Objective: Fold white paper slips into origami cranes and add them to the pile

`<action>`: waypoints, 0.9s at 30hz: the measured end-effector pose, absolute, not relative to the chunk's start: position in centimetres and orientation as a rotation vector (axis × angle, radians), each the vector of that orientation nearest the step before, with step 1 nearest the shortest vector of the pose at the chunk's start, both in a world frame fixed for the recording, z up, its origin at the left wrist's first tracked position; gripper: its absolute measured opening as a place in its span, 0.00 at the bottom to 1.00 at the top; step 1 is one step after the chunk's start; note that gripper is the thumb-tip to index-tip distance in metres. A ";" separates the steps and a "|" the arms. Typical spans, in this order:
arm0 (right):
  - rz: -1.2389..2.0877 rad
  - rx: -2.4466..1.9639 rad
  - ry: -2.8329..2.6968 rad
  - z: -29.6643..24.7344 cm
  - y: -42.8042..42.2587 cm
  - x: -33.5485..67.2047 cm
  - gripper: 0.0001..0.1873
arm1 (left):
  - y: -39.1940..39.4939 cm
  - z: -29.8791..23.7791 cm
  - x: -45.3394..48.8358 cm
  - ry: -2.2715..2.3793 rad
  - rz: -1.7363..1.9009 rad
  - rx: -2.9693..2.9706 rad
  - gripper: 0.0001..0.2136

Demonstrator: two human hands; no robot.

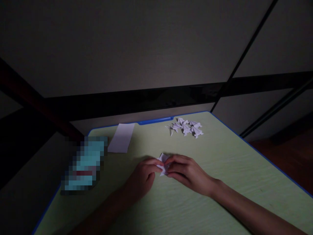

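Both of my hands meet at the middle of a pale green table (220, 169). My left hand (144, 174) is curled, its fingertips pinching a small white folded paper piece (163, 163). My right hand (187, 173) comes from the right, fingers pressed together on the same paper's right side. The paper rests on or just above the tabletop and is partly hidden by my fingers.
Several finished white folded paper figures (186, 127) lie in a heap at the far right of the table. A white paper strip (121, 138) lies at the far left. A blurred blue packet (84, 164) sits at the left edge. The table has a blue rim (156, 120); beyond it is a dim wall.
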State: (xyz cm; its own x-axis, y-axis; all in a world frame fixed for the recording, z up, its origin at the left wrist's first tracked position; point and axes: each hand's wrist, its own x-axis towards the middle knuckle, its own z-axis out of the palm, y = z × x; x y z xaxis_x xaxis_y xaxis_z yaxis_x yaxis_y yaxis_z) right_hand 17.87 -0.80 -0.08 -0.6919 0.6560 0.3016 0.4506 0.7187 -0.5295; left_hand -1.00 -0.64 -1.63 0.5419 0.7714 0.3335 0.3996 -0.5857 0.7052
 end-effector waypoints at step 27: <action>0.816 -0.952 -2.239 -0.6 0.7 17.2 0.06 | 0.3 -1.6 0.7 1.242 0.738 2.031 0.05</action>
State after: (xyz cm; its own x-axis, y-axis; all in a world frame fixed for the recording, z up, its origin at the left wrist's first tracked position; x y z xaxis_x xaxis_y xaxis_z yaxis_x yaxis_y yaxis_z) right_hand 17.23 0.65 -0.60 -0.5860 0.7682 0.2577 0.4221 0.5609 -0.7122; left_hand 0.66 0.27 -1.60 0.3962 0.9086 0.1323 0.5507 -0.3505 0.7576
